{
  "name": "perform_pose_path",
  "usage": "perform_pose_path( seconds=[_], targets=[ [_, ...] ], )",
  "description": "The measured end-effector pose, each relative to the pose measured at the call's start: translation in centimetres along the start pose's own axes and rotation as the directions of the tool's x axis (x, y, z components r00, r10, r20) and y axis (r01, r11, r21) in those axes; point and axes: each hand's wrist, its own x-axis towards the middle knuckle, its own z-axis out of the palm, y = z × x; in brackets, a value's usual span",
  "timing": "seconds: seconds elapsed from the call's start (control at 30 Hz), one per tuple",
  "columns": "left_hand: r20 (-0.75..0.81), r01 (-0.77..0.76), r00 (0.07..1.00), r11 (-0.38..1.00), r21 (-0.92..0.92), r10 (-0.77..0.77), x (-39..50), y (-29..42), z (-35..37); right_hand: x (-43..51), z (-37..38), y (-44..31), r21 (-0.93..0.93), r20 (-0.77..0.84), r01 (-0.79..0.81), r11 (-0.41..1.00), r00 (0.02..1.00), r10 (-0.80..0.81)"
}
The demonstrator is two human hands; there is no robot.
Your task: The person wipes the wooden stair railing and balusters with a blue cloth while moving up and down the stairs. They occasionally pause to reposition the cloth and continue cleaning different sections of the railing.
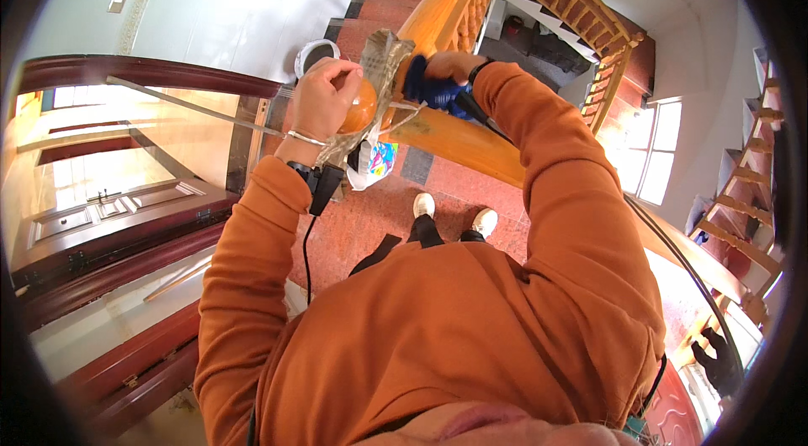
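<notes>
My left hand is against the orange-brown wooden ball finial of the newel post, its fingers curled. Whether it grips the ball or only rests on it cannot be made out. Over the wooden handrail, my right hand holds a dark blue cloth pressed to the rail near the corner; motion blurs it. Crumpled brownish sheeting hangs around the post between my hands. A pale strip sticks out beside the ball.
Behind my left hand is a white-rimmed bucket. A printed plastic bag hangs below the post. Red stone steps go up beside the wall. The stairwell opens beyond the balusters. A thin pole leans across the doorway.
</notes>
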Motion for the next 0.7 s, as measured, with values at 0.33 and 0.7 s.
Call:
perform_pose_path(
  seconds=[0.33, 0.7],
  targets=[
    [0.017, 0.015, 1.000, 0.998, -0.056, -0.014, -0.2, -0.1, -0.1, 4.3, -10.7, 2.9, -0.273, -0.589, 0.006, 0.962, 0.789, -0.173],
    [-0.033, -0.038, 0.999, 0.996, -0.081, 0.036, 0.0, -0.3, 0.0, 4.1, -5.7, 1.8, 0.407, -0.122, 0.069, 0.911, 0.992, -0.021]
  ],
)
